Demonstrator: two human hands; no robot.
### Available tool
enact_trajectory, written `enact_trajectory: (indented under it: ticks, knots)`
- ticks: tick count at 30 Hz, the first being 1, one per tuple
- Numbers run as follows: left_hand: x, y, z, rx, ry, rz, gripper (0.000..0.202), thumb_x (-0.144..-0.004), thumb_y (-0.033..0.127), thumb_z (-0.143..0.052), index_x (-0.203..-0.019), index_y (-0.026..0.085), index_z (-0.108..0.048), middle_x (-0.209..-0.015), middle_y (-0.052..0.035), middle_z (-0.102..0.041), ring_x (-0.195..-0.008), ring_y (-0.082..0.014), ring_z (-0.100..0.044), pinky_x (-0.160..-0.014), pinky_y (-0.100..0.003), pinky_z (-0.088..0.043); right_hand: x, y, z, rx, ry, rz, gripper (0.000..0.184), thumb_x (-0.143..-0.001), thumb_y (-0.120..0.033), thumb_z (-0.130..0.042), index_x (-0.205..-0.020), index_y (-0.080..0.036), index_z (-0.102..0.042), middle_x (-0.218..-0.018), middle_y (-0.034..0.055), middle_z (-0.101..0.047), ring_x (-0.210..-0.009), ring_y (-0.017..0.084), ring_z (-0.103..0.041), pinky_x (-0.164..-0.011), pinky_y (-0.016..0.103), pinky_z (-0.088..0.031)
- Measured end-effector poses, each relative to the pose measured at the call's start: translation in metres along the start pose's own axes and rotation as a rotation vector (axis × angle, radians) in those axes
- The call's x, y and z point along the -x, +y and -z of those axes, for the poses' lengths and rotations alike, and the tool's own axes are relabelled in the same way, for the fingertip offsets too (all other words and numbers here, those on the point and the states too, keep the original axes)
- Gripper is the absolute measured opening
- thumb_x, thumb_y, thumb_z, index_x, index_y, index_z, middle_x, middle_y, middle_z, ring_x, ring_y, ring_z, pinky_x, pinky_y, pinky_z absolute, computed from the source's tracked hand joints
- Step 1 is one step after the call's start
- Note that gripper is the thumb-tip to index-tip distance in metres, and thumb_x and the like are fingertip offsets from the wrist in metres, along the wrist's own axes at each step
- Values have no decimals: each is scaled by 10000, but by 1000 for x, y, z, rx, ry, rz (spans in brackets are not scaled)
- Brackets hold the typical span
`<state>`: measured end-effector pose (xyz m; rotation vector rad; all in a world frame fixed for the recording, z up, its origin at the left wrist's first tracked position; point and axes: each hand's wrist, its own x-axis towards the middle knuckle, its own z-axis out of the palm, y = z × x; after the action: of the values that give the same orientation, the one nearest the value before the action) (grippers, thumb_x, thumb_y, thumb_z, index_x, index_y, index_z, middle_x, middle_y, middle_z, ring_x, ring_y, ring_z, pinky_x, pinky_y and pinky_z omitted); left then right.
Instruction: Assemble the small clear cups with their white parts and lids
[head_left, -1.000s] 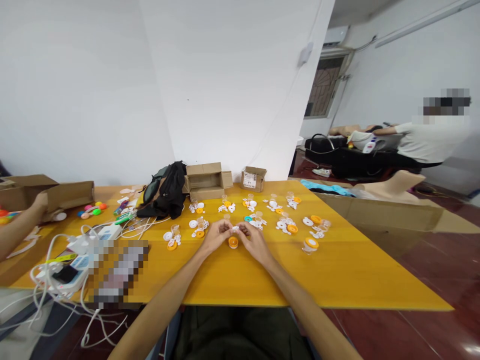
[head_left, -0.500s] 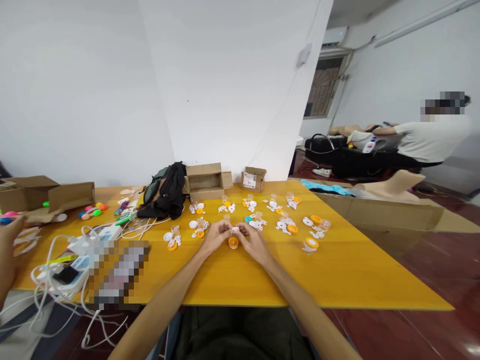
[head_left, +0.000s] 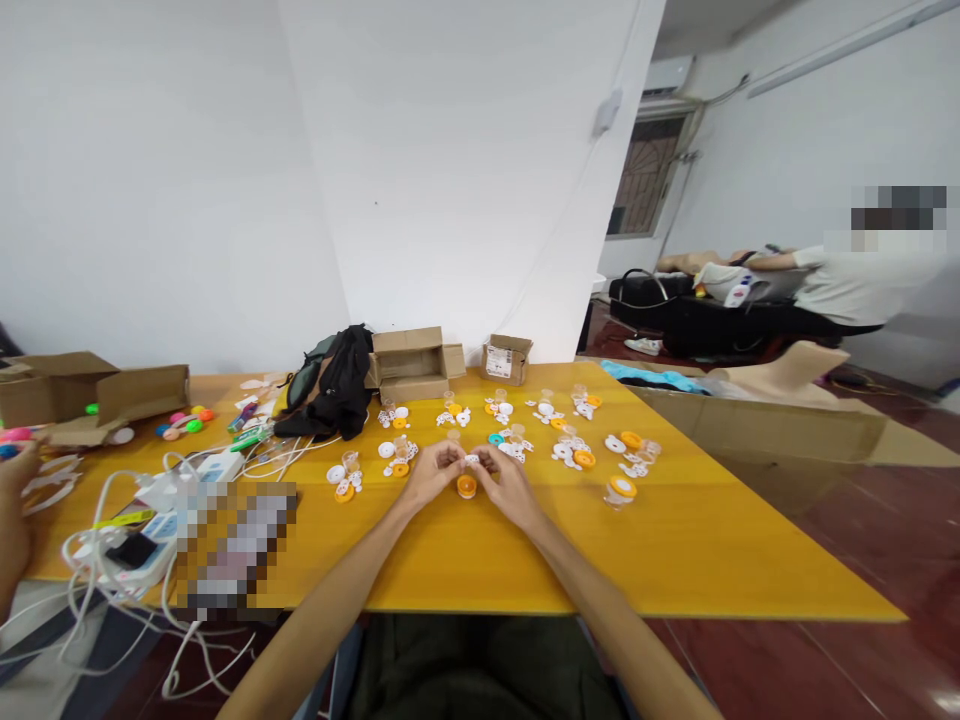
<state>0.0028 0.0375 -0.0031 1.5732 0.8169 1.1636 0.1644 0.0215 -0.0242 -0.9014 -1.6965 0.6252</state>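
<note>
My left hand (head_left: 433, 474) and my right hand (head_left: 504, 474) meet over the middle of the table, fingertips pinched on a small white plastic piece with dark holes (head_left: 471, 460). Just below it stands an orange round cap (head_left: 466, 487), its hollow side facing up. Behind my hands lie a teal ring (head_left: 496, 439) and several white perforated discs (head_left: 511, 450). To the right, a clear cup with an orange and white lid (head_left: 621, 489) rests on the table. The fingertips partly cover the white piece.
Groups of white discs, orange rings and clear cups (head_left: 585, 458) spread over the yellow table (head_left: 480, 570). Cardboard boxes (head_left: 411, 388) and a black bag (head_left: 337, 390) stand at the back. Left are a power strip (head_left: 154, 545), cables and another person's hand (head_left: 13, 500). A person (head_left: 862, 285) sits far right.
My hands and the white piece stay almost in place. At the left edge, the other person's hand has shifted slightly down and left.
</note>
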Motion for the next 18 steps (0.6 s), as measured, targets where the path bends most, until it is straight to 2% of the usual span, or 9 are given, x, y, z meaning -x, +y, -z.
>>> enact_trajectory:
  ticks: [6,18]
  knots:
    - [-1,0,0,7,-3,-10,351,-667,478,-803,-709,172,-636,-679,6,-636,-664,-136,-586,-705,-262,-485,0,1,0,2,15,-3,207,-887,-416,-528,-904,-233,-621,-852,36,-710,-775,201,-662,-726,322,-550]
    - [0,-1,-2,-13,8,11,297,-690,423,-793,-722,167,-645,-687,-1,-654,-682,-146,-610,-719,-269,-494,-1,-1,1,49,7,-8,149,-841,-342,-544,-886,-229,-630,-823,34,-708,-754,204,-653,-716,324,-527]
